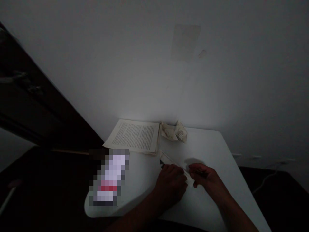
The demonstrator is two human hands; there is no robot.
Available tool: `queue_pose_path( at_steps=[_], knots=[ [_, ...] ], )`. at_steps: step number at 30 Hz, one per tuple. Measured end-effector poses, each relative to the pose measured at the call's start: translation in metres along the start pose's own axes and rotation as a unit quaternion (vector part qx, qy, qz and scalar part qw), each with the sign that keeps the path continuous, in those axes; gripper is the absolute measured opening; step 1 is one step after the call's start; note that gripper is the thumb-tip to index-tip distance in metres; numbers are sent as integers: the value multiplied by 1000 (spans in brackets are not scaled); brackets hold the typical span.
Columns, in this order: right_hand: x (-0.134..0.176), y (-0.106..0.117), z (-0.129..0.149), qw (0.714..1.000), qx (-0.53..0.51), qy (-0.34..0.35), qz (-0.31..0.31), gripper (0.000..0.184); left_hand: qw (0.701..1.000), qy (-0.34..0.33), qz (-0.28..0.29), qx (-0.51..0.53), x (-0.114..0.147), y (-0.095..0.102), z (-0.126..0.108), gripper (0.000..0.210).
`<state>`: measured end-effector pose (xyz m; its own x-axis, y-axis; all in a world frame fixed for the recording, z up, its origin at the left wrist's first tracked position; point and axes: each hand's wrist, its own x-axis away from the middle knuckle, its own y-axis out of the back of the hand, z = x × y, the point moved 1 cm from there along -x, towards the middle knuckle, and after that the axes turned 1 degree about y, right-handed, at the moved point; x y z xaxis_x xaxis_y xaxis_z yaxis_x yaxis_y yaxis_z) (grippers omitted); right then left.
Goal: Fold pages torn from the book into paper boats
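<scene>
A narrow piece of folded paper [166,158] slants across the white table between my two hands, with a dark patch near its far left end. Curled fingers of my left hand [170,183] press over its middle and cover much of it. At its near right end, my right hand [205,177] is closed with thumb and fingertips at the paper's edge; its palm is in deep shadow. Behind them stands a paper shape folded with raised points [173,132], like a small boat or box, apart from both hands.
A stack of printed pages [135,135] lies at the table's back left. In front of it is a blurred-out, bright-screened phone-like object [111,177]. The white table [205,138] meets a wall [145,80]. A dark door [29,96] stands left; a cable [265,178] hangs right.
</scene>
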<state>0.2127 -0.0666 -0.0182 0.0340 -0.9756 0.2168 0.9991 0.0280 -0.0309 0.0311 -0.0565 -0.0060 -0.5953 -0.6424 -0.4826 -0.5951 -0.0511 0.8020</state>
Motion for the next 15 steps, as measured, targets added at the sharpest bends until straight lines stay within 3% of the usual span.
queue_pose_path(
  at_steps=[6, 15],
  knots=[
    [2, -2, 2, 1000, 18, 3, 21, 30, 1000, 10, -15, 2, 1, -6, 2, 3],
    [3, -4, 5, 997, 74, -8, 20, 35, 999, -15, 20, -30, 4, -3, 4, 13]
  ],
)
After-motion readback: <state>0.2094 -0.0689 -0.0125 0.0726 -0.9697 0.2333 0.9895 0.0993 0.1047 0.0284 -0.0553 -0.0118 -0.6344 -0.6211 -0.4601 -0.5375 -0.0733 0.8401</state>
